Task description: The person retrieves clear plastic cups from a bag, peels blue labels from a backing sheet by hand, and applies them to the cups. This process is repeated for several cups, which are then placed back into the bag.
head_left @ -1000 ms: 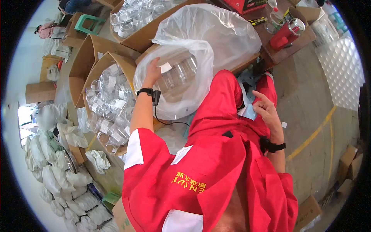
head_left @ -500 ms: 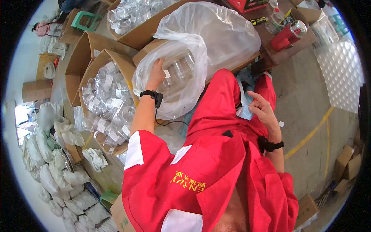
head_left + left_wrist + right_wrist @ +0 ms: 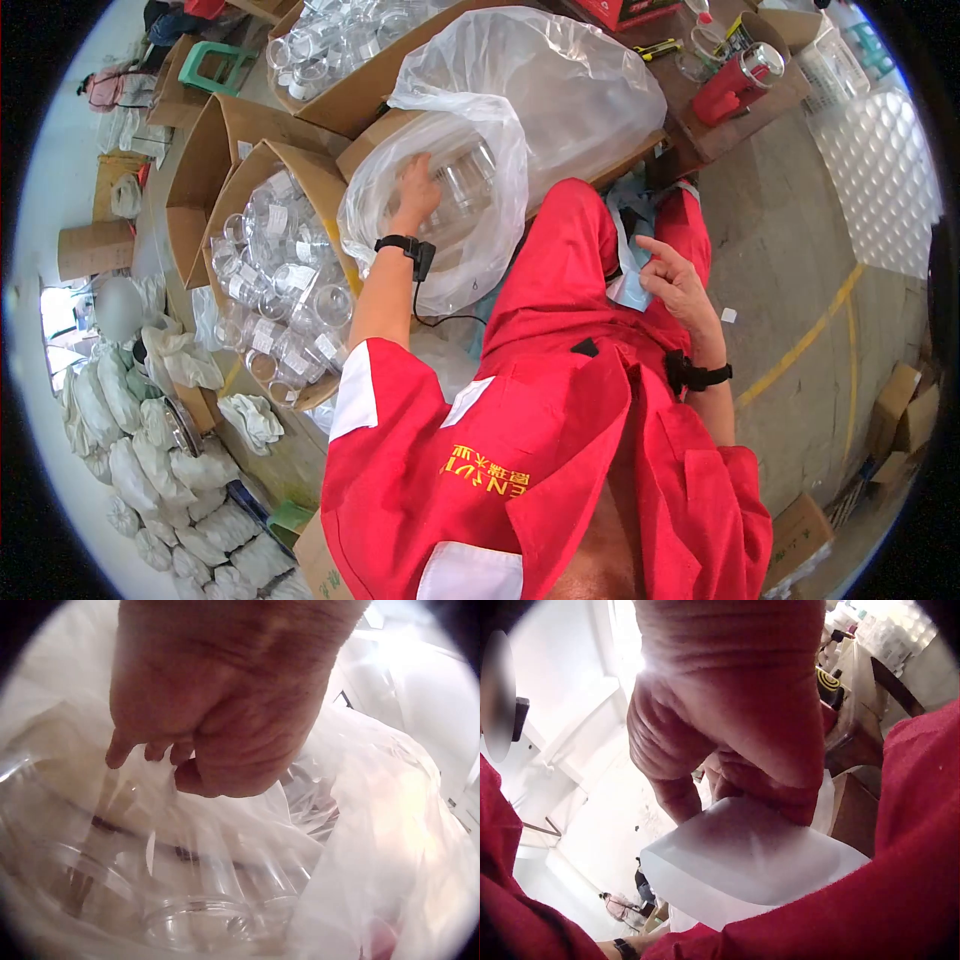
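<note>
My left hand (image 3: 416, 192) reaches into a box lined with a translucent plastic bag (image 3: 378, 245). Its fingers bend downward over clear jars (image 3: 468, 178), and in the left wrist view nothing shows between the thumb and fingers. Rims of several jars (image 3: 196, 911) lie just below the fingertips. In front of my right thigh, my right hand (image 3: 682, 283) has its index finger stretched out. Thumb and other fingers pinch a pale, smooth sheet (image 3: 754, 855), which curves in front of them in the right wrist view and hides some fingertips.
To the left stands a cardboard box (image 3: 330, 180) of labelled clear jars (image 3: 285, 275); another jar-filled box (image 3: 335, 105) is behind it. At back right, a table (image 3: 690, 150) bears a red flask (image 3: 735, 85). White bags (image 3: 140, 470) are piled at far left.
Between earlier and now, my left hand shifted over the jars, and the white label seen beside it has gone from view. The right hand keeps its pose by the sheet.
</note>
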`<state>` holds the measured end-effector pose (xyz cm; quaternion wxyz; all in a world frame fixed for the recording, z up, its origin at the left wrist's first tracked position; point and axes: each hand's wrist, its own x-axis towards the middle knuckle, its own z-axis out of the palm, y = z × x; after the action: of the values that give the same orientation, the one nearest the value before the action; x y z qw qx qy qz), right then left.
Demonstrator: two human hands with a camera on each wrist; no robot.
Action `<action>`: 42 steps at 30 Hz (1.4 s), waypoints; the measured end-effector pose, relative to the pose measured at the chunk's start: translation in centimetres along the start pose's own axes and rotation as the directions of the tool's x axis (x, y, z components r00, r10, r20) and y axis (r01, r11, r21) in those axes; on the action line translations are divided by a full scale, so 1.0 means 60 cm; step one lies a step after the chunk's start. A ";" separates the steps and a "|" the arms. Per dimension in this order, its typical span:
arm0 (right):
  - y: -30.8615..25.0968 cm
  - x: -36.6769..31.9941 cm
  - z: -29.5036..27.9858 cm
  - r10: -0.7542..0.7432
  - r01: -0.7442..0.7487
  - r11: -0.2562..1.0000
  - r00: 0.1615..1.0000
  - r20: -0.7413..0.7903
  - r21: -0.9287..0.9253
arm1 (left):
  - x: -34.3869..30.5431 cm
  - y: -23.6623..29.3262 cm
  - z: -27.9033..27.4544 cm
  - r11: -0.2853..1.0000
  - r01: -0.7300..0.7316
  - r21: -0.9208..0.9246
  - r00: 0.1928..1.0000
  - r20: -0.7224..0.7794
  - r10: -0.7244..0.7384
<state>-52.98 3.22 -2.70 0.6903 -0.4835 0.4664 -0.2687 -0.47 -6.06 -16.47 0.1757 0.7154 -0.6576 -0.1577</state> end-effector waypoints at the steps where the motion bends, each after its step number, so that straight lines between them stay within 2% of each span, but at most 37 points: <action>1: 0.000 -0.001 0.000 -0.001 0.001 1.000 1.000 -0.003 0.000 | 0.001 0.013 0.002 1.000 0.002 -0.013 1.000 -0.007 -0.002; 2: -0.001 -0.001 0.000 0.001 -0.001 1.000 1.000 -0.002 0.001 | 0.000 0.025 0.005 1.000 0.000 -0.014 1.000 -0.008 0.000; 4: -0.002 -0.002 0.000 0.003 -0.003 1.000 1.000 -0.003 0.001 | -0.003 0.047 0.006 0.981 0.105 -0.166 0.994 -0.013 -0.109; 5: -0.002 -0.003 0.000 -0.003 0.003 1.000 1.000 -0.007 0.000 | -0.004 0.055 0.002 0.980 0.106 -0.166 0.994 -0.013 -0.109; 7: -0.002 -0.003 0.001 -0.009 0.009 1.000 1.000 -0.010 -0.001 | -0.004 0.042 0.017 0.955 0.015 -0.297 0.960 -0.262 -0.097; 8: -0.003 -0.004 0.001 -0.011 0.011 1.000 1.000 -0.012 -0.002 | -0.008 0.032 0.020 0.955 0.015 -0.296 0.960 -0.262 -0.097; 10: -0.004 -0.004 0.003 -0.017 0.017 1.000 1.000 -0.012 -0.004 | -0.029 0.033 0.009 0.939 0.187 -0.288 0.937 -0.235 -0.259; 11: -0.004 -0.003 0.004 -0.018 0.018 1.000 1.000 -0.002 0.008 | -0.040 0.037 0.009 0.940 0.186 -0.287 0.936 -0.238 -0.258; 13: -0.011 -0.003 0.006 -0.019 0.019 1.000 1.000 0.007 0.020 | -0.060 0.065 0.023 0.912 0.347 -0.219 0.938 0.068 -0.341; 14: -0.017 -0.003 0.009 -0.026 0.026 1.000 0.999 0.025 0.016 | -0.065 0.074 0.035 0.912 0.347 -0.220 0.938 0.068 -0.341; 15: -0.023 -0.003 0.011 -0.032 0.032 0.999 0.999 0.044 0.011 | -0.073 0.068 0.063 0.980 0.178 -0.083 0.982 -0.054 -0.183; 16: -0.025 -0.002 0.012 -0.032 0.031 0.999 0.998 0.047 0.008 | -0.080 0.076 0.074 0.997 0.016 0.075 0.989 -0.150 -0.005; 17: -0.027 0.000 0.013 -0.057 0.057 0.998 0.996 0.069 0.016 | -0.085 0.079 0.082 0.997 0.020 0.074 0.988 -0.154 -0.009; 19: -0.036 0.002 0.016 -0.088 0.087 0.996 0.992 0.092 0.021 | -0.085 0.116 0.069 0.960 -0.071 0.272 0.960 -0.241 0.140; 20: -0.045 0.002 0.018 -0.089 0.088 0.996 0.990 0.108 0.022 | -0.088 0.151 0.052 0.960 -0.074 0.271 0.959 -0.246 0.143; 21: -0.054 0.003 0.020 -0.090 0.088 0.996 0.988 0.121 0.025 | -0.100 0.197 0.025 0.995 -0.090 0.044 0.959 -0.266 0.098; 22: -0.062 0.001 0.022 -0.092 0.090 0.996 0.989 0.118 0.025 | -0.118 0.246 -0.002 0.977 -0.101 -0.186 0.961 -0.271 0.048; 23: -0.070 -0.001 0.026 -0.106 0.100 0.994 0.986 0.129 0.054 | -0.139 0.300 -0.026 0.905 -0.015 -0.425 0.996 -0.088 -0.025; 24: -0.077 -0.004 0.030 -0.118 0.107 0.991 0.983 0.141 0.081 | -0.160 0.350 -0.039 0.775 0.111 -0.622 0.993 0.108 -0.055; 26: -0.093 -0.006 0.036 -0.121 0.107 0.990 0.979 0.162 0.095 | -0.186 0.422 -0.025 0.498 0.101 -0.861 0.955 0.224 0.195; 27: -0.100 -0.005 0.037 -0.134 0.115 0.987 0.976 0.174 0.114 | -0.192 0.444 -0.014 0.491 0.099 -0.865 0.956 0.221 0.196; 29: -0.106 -0.003 0.031 -0.152 0.131 0.984 0.971 0.185 0.119 | -0.198 0.483 0.003 0.547 -0.187 -0.816 0.876 0.114 0.469; 30: -0.107 -0.006 0.025 -0.170 0.146 0.980 0.966 0.193 0.132 | -0.200 0.494 0.011 0.530 -0.186 -0.827 0.867 0.116 0.484; 31: -0.109 -0.010 0.021 -0.167 0.141 0.979 0.969 0.181 0.148 | -0.198 0.503 0.018 0.438 0.050 -0.898 0.831 0.281 0.481; 32: -0.112 -0.014 0.014 -0.155 0.135 0.981 0.977 0.145 0.136 | -0.197 0.512 0.027 0.338 0.295 -0.894 0.747 0.437 0.502; 33: -0.116 -0.018 0.008 -0.173 0.155 0.980 0.973 0.150 0.122 | -0.194 0.517 0.009 0.325 0.362 -0.874 0.699 0.485 0.525; 34: -0.117 -0.025 0.000 -0.190 0.174 0.979 0.969 0.157 0.109 | -0.190 0.498 0.030 0.293 0.432 -0.853 0.620 0.517 0.590; 35: -0.116 -0.034 -0.009 -0.174 0.163 0.982 0.977 0.121 0.098 | -0.187 0.497 0.018 0.295 0.422 -0.857 0.604 0.509 0.613; 37: -0.113 -0.043 -0.028 -0.206 0.184 0.972 0.966 0.158 0.143 | -0.179 0.500 -0.002 0.288 0.411 -0.865 0.583 0.492 0.647; 40: -0.099 -0.049 -0.055 -0.154 0.146 0.987 0.975 0.158 0.059 | -0.173 0.506 -0.012 0.329 0.403 -0.854 0.587 0.517 0.622; 41: -0.096 -0.052 -0.060 -0.153 0.146 0.988 0.976 0.157 0.055 | -0.171 0.511 -0.014 0.376 0.341 -0.862 0.586 0.507 0.631; 42: -0.102 -0.056 -0.056 -0.113 0.121 0.991 0.984 0.136 -0.050 | -0.169 0.515 -0.014 0.420 0.276 -0.864 0.586 0.498 0.639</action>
<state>-56.92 2.21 3.86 0.6886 -0.5468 0.3975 -0.2624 -28.32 1.82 -1.57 0.2333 0.2714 -0.5582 -0.7485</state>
